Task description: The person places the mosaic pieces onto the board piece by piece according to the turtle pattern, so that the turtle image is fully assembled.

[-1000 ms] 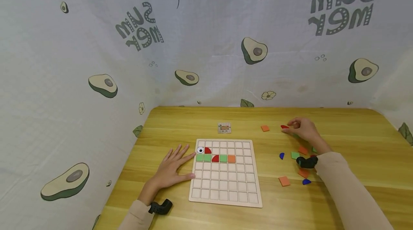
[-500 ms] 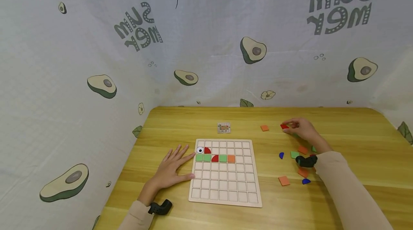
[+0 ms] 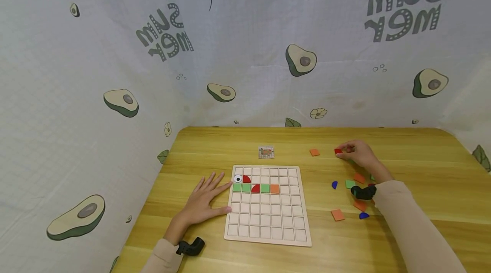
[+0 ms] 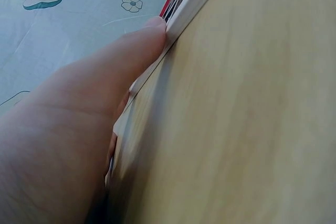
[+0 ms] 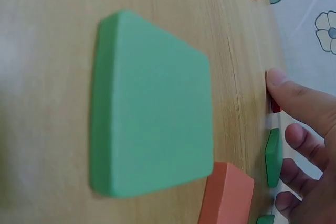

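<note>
A pale wooden grid board (image 3: pixel 264 222) lies on the table in the head view. My left hand (image 3: pixel 203 202) rests beside it with fingers spread, thumb and a fingertip touching the board's left edge; the left wrist view shows the thumb (image 4: pixel 142 38) against that edge. On the board sit an eye tile (image 3: pixel 238 179), red quarter-round tiles (image 3: pixel 246 179), green square tiles (image 3: pixel 265 188) and an orange square tile (image 3: pixel 275 188). Toward the back right, my right hand (image 3: pixel 358 153) pinches a red tile (image 3: pixel 338 151) between thumb and fingers. In the right wrist view the thumb mostly hides that tile (image 5: pixel 275 106).
Behind the board lies a small printed picture card (image 3: pixel 266 152). An orange tile (image 3: pixel 314 152) is left of my right hand. Loose blue tiles (image 3: pixel 364 216), orange tiles (image 3: pixel 337 215) and green tiles (image 3: pixel 350 184) are scattered around my right wrist. A patterned cloth (image 3: pixel 261 107) hangs behind the table.
The red tile has turned slightly in my right fingertips, and less of it shows. The right hand stays nearly in place, and the left hand has not moved.
</note>
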`<state>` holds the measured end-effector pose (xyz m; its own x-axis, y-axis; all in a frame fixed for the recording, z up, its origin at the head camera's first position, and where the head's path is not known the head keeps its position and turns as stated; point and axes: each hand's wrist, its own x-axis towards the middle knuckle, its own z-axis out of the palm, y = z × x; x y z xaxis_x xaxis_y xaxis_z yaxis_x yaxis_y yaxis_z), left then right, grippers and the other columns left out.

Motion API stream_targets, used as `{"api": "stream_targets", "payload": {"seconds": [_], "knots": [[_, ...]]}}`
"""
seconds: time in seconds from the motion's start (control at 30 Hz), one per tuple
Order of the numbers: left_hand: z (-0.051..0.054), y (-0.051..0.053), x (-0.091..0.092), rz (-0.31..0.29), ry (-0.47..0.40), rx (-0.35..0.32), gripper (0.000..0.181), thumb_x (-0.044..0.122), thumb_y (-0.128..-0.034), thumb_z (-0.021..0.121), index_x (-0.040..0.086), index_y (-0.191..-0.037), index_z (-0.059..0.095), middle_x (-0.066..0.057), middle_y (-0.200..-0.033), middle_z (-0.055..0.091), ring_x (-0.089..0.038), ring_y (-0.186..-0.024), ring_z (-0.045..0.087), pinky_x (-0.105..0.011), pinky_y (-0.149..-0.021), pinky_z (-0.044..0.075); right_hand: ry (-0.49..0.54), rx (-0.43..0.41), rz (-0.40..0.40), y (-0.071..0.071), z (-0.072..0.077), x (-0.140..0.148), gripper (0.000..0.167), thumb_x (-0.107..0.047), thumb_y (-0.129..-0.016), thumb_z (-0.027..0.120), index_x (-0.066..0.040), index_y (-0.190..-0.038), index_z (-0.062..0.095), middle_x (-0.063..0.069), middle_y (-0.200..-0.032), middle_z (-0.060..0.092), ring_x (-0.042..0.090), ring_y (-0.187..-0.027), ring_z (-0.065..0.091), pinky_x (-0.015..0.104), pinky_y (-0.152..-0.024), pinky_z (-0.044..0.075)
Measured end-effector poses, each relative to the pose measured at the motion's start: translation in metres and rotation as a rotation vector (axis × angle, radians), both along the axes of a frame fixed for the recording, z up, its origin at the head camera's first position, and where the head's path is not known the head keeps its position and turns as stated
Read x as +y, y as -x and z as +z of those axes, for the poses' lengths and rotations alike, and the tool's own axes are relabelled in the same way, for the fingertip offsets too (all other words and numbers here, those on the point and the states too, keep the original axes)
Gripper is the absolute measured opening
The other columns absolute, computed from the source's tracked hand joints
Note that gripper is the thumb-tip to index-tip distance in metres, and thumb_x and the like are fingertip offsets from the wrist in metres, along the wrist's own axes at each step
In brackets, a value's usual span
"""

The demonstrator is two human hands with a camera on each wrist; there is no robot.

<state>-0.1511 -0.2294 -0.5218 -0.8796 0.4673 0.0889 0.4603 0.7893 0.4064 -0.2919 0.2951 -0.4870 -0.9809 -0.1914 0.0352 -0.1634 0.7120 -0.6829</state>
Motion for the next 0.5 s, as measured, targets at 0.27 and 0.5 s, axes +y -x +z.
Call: {"api": "stream_targets", "payload": {"seconds": [0.27, 0.5], "knots": [[-0.0004, 0.0001, 0.0007, -0.005, -0.021, 0.019, 0.079, 0.068, -0.0880, 0.059, 0.033, -0.156, 0.037, -0.002, -0.166, 0.017, -0.030, -0.152, 0.008, -0.057, -0.119, 0.003, 0.003, 0.006, -0.006, -0.0016, 0.0014, -0.0007, 0.033, -0.012, -0.093, 0.073, 0.015, -0.112, 0.066, 0.012, -0.090, 0.056, 0.026, -0.082, 0.044, 0.030, -0.068, 0.040], [0.0017, -0.0003, 0.0004, -0.015, -0.018, 0.021, 0.079, 0.067, -0.0878, 0.060, 0.033, -0.155, 0.037, -0.004, -0.165, 0.019, -0.033, -0.151, 0.010, -0.058, -0.118, 0.004, 0.030, -0.020, -0.008, -0.0048, 0.0062, -0.0038, 0.037, -0.016, -0.096, 0.069, 0.015, -0.116, 0.064, 0.010, -0.086, 0.053, 0.024, -0.080, 0.041, 0.028, -0.064, 0.037]]}}
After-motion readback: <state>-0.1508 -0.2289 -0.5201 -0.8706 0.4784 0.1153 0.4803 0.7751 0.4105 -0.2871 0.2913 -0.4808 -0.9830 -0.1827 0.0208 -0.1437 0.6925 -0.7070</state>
